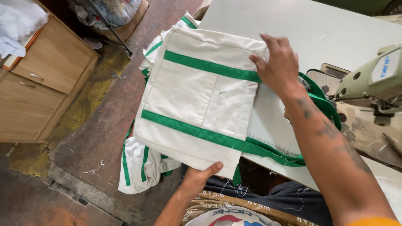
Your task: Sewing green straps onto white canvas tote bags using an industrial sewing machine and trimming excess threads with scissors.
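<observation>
A cream cloth bag (197,96) with two green straps sewn across it lies flat, half over the left edge of a pale sewing table (335,37). My left hand (199,178) grips the bag's near bottom corner from below, thumb on top. My right hand (276,65) presses on the bag's far right corner, fingers spread. The green handle loops (293,157) trail from the bag across the table toward the sewing machine.
A pale green sewing machine (372,79) stands at the right on the table. More cream and green bags (140,163) hang in a pile off the table's left side. A wooden cabinet (42,83) stands at the left on a worn floor.
</observation>
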